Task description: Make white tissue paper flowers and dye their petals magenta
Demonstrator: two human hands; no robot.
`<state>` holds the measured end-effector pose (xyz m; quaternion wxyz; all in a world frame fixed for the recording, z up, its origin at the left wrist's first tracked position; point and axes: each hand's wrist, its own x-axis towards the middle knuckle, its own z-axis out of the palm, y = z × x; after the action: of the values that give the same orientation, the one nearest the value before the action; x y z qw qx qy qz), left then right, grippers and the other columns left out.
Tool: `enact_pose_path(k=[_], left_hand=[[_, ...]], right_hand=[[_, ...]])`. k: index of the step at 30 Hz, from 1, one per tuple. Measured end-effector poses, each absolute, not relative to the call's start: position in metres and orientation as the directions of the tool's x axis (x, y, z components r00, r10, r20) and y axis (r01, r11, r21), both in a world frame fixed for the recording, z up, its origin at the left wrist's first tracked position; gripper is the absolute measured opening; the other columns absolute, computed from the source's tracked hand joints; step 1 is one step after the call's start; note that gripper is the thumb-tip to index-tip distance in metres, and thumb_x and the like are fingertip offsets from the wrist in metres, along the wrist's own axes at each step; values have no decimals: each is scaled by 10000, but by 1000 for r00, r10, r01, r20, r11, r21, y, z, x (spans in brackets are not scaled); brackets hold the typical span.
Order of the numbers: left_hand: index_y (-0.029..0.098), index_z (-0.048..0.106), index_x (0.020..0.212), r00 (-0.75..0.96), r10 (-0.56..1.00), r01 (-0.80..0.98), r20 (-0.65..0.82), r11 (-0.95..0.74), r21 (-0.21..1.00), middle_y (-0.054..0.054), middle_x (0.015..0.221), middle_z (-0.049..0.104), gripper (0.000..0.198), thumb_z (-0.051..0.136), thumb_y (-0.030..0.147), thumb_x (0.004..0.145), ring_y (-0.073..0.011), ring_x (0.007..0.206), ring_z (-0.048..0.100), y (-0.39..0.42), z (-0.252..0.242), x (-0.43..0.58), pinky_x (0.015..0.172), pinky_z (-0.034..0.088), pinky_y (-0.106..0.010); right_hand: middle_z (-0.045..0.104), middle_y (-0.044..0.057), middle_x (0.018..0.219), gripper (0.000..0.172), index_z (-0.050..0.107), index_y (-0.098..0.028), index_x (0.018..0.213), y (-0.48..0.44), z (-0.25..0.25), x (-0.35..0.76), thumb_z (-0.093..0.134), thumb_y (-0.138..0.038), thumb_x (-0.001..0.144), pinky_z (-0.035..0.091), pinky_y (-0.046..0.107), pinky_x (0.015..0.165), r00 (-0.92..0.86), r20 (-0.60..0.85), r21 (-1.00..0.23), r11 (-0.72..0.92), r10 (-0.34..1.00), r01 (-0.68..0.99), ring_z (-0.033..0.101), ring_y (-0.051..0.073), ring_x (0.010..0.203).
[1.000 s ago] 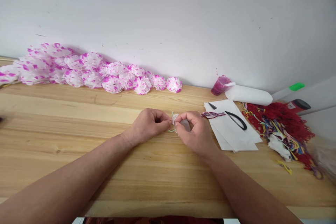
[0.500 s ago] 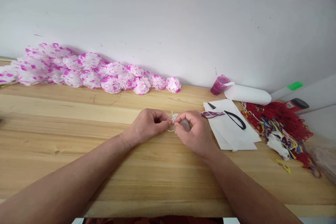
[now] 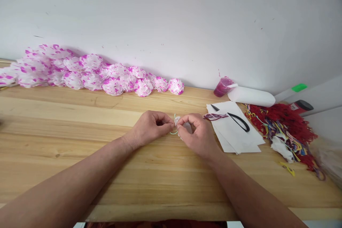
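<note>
White paper (image 3: 177, 119) sits between the two hands, pale green string (image 3: 174, 133) showing above and below the fingertips. Left hand (image 3: 149, 127) and right hand (image 3: 199, 134) — each closed to a thumb-and-finger pinch on the paper. Right of the right hand: purple thread (image 3: 216, 117), white sheets (image 3: 239, 140); farther right, red yarn (image 3: 290, 121). Beyond the left hand — pink-spotted flowers (image 3: 113, 86) along the wall (image 3: 160, 14).

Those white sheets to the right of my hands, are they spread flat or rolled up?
Spread flat: the white sheets overlap on the table, corners showing, with a black loop on top.
</note>
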<state>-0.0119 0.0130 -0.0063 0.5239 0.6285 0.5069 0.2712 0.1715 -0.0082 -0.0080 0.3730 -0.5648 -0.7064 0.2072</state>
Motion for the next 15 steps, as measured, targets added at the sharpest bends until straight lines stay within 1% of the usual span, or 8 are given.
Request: enact_pose_path(k=[5,15], left_hand=[[147,719,770,332,923,364,-193,64,929,-1,668,651,241,675,384,767,-116,613,528,12,-4,-11,534,388,-211],[143,715,767,336,917,345,-213,91,934,0,667,647,252,669,391,771,-114,613,529,12,-3,-11,536,376,-212]], right_hand=[[716,3,811,99,661,-241,733,-9,-7,171,649,-144,723,509,357,776,-90,302,-708,286,949,646,653,209,802],[719,12,823,101,665,-229,759,-9,-7,171,645,-132,740,495,357,793,-130,391,-664,377,911,646,644,207,826]])
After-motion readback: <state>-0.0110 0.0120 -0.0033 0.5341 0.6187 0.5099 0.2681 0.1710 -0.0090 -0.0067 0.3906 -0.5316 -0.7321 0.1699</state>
